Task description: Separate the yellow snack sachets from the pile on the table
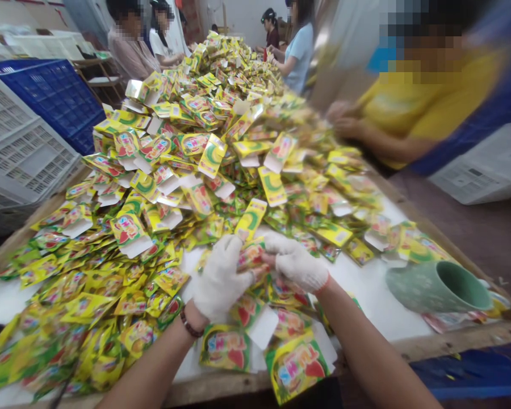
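Observation:
Both my hands wear white knitted gloves with bare fingertips and meet over the near middle of the table. My left hand [223, 278] is closed around a small printed carton [251, 254], yellow, green and red. Against its other side, my right hand [298, 264] has its fingers pressed together; what lies in them is partly hidden. Just beyond my fingers stands a yellow carton [251, 218] in the pile. Below my hands lie several cartons with open white flaps, among them a green-and-yellow carton [298, 363] at the table edge.
A tall heap of cartons [213, 153] covers the table's far part. Flat yellow-green sachets [123, 284] pile up on the left. A green cylindrical container [436, 286] lies sideways at right. Crates [21, 142] stand left. A person in yellow [426, 108] and others work around the table.

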`<state>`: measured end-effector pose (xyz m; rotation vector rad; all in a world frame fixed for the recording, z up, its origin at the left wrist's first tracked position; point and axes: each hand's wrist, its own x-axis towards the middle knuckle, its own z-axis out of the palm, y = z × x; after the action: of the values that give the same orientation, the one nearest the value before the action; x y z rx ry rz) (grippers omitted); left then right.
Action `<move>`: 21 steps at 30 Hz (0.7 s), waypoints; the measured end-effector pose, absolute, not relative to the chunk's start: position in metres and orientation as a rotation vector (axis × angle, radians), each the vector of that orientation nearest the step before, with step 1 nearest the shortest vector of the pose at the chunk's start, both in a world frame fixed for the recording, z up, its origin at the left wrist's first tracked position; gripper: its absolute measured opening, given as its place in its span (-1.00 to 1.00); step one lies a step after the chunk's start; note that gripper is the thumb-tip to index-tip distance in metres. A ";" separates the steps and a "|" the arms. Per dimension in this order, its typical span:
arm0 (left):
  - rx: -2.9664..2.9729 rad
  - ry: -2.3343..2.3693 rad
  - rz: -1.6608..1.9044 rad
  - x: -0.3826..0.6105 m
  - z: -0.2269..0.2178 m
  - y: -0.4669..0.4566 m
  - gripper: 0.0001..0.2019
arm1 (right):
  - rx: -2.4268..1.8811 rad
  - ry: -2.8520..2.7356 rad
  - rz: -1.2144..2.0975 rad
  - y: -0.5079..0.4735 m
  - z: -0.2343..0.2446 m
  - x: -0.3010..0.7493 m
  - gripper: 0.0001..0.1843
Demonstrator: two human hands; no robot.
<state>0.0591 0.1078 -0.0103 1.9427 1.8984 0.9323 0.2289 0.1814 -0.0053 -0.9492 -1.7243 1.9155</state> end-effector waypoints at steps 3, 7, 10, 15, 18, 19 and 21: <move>1.648 1.604 0.902 0.057 -0.004 0.110 -0.71 | -0.911 -1.809 1.735 0.182 -0.005 0.229 -0.83; 1.282 1.455 1.067 0.056 -0.007 0.112 -0.75 | -0.959 -1.690 1.508 0.178 -0.007 0.222 -0.83; 1.052 1.409 1.218 0.061 -0.013 0.112 -0.71 | -1.038 -1.550 1.376 0.174 -0.011 0.215 -0.76; 0.944 1.348 1.328 0.069 -0.016 0.111 -0.65 | -1.013 -1.424 1.409 0.175 -0.016 0.211 -0.62; 0.990 1.371 1.358 0.071 -0.012 0.110 -0.57 | -0.970 -1.361 1.454 0.176 -0.017 0.209 -0.61; 1.032 1.389 1.361 0.071 -0.011 0.110 -0.53 | -0.934 -1.349 1.506 0.175 -0.018 0.209 -0.62; 1.136 1.421 1.355 0.071 -0.011 0.109 -0.46 | -0.864 -1.322 1.602 0.174 -0.018 0.208 -0.63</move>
<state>0.0709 0.1092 -0.0111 1.1364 1.4206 1.3553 0.2083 0.1742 -0.0182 -0.8639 -1.3222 1.6017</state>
